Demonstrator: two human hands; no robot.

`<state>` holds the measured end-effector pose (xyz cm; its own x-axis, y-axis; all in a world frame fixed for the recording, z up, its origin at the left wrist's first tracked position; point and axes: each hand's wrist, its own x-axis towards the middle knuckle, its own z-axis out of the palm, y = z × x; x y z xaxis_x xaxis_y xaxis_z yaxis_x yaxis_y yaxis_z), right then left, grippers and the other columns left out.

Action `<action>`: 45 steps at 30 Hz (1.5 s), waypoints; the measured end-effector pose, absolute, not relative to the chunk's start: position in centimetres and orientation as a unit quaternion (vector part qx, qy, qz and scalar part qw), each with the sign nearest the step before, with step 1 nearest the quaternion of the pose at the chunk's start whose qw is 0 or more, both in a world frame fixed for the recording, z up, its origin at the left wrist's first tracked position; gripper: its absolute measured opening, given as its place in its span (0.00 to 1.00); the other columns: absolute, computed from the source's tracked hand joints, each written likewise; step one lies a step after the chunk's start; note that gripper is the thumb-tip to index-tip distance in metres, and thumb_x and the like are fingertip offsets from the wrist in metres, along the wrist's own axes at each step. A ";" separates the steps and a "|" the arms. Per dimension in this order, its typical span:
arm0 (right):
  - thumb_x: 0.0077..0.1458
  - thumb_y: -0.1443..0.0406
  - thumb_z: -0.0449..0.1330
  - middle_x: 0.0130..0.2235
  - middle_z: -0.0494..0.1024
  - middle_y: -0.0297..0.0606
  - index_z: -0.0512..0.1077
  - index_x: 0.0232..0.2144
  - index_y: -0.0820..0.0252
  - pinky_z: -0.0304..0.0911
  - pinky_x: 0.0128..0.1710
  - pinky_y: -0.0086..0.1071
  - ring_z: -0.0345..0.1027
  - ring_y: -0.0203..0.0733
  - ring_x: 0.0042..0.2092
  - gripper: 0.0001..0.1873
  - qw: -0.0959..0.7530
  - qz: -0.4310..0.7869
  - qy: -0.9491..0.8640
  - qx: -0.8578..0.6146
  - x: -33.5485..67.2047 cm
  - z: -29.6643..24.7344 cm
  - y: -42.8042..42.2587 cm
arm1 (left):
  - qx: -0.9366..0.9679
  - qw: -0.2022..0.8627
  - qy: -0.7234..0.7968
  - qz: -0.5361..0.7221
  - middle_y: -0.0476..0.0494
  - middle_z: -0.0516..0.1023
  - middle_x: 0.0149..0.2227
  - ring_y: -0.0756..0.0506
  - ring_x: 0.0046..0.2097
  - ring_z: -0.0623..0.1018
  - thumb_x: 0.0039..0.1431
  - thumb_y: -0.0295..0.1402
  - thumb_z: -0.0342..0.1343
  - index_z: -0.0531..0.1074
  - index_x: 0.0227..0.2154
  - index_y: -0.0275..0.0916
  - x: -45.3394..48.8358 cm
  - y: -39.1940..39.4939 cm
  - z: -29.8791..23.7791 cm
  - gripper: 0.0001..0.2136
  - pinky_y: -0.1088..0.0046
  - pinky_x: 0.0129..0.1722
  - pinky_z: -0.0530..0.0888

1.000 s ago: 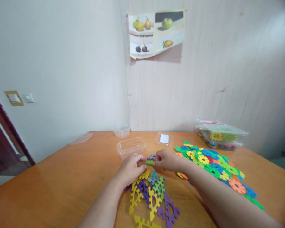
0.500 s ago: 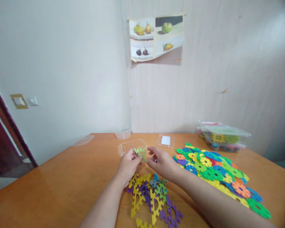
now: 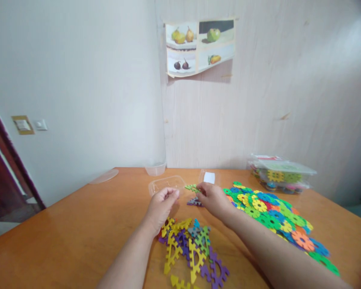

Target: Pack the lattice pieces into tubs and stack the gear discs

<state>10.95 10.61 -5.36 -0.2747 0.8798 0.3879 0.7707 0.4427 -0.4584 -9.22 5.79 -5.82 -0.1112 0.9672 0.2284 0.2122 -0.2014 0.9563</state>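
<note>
My right hand pinches a light green toothed building piece at its right end, holding it above the table. Below that piece lies a grey-purple toothed piece, partly covered by the fingers. To the left, my left hand has thumb and fingertips pressed together, with nothing visible in them. Nearer to me, between the forearms, is a loose pile of notched pieces: yellow pointed ones, purple ones and a green one.
A heap of coloured notched discs spreads over the right side. Clear plastic boxes with pieces stand behind it. A clear tray, a small tub, a lid and a container with a white label sit toward the back.
The green piece has passed from my left hand to my right and moved right. It now lies flatter. A grey-purple piece has come into view under it.
</note>
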 end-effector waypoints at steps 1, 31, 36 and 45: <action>0.56 0.66 0.55 0.32 0.78 0.36 0.75 0.36 0.59 0.52 0.31 0.27 0.69 0.37 0.34 0.09 0.285 0.072 -0.792 -0.535 11.5 -5.4 10.9 | 0.555 0.336 0.531 0.544 0.43 0.81 0.34 0.46 0.35 0.76 0.54 0.51 0.57 0.75 0.35 0.37 -9.4 5.9 -5.8 0.20 0.75 0.31 0.69; 0.54 0.63 0.56 0.40 0.79 0.40 0.75 0.38 0.57 0.55 0.34 0.29 0.71 0.42 0.40 0.11 0.178 0.037 -0.829 -0.529 11.7 -6.1 10.3 | 0.604 0.199 0.698 0.328 0.55 0.67 0.18 0.49 0.23 0.66 0.46 0.44 0.59 0.67 0.21 0.41 -13.0 5.8 -7.0 0.12 0.75 0.23 0.54; 0.47 0.70 0.57 0.38 0.79 0.34 0.78 0.39 0.53 0.58 0.36 0.26 0.71 0.38 0.38 0.17 0.128 0.123 -0.910 -0.374 10.8 -5.7 9.0 | 0.616 0.199 0.705 0.290 0.53 0.70 0.19 0.48 0.24 0.68 0.45 0.42 0.58 0.70 0.21 0.41 -13.1 6.1 -7.4 0.10 0.75 0.22 0.55; 0.53 0.68 0.57 0.36 0.80 0.37 0.80 0.38 0.55 0.62 0.41 0.29 0.71 0.41 0.41 0.14 0.156 0.145 -0.926 -0.311 10.5 -6.7 9.4 | 0.641 0.186 0.675 0.314 0.52 0.70 0.19 0.48 0.25 0.68 0.48 0.39 0.56 0.70 0.20 0.40 -13.1 6.7 -7.8 0.09 0.75 0.24 0.57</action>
<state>10.54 9.43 -6.70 -0.7581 0.6214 0.1978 0.5309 0.7643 -0.3661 -13.09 6.73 -7.79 -0.1088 0.9825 0.1511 0.7487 -0.0190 0.6627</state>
